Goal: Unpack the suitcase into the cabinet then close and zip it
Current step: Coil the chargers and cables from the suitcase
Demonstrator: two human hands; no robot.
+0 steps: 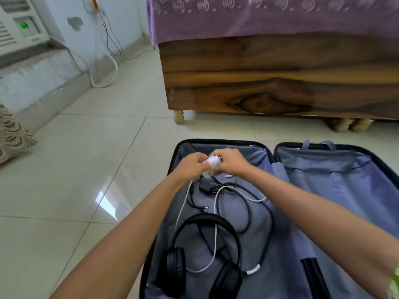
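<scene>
tiled floor (75,169), open suitcase (323,190), both hands gripping, seemingly, white charger (212,162)

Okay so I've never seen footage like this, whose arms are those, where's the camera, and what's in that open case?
There is no machine here. The camera sits on a person's head and looks forward and down, so the two arms reaching in are the wearer's own.

On the tiled floor lies an open suitcase with grey-blue lining, in front of a wooden bed with a purple cover.

The left hand and right hand together hold a small white charger over the left half. A white cable hangs from it down into the case.

Also inside are black headphones and tangled dark cables.
</scene>
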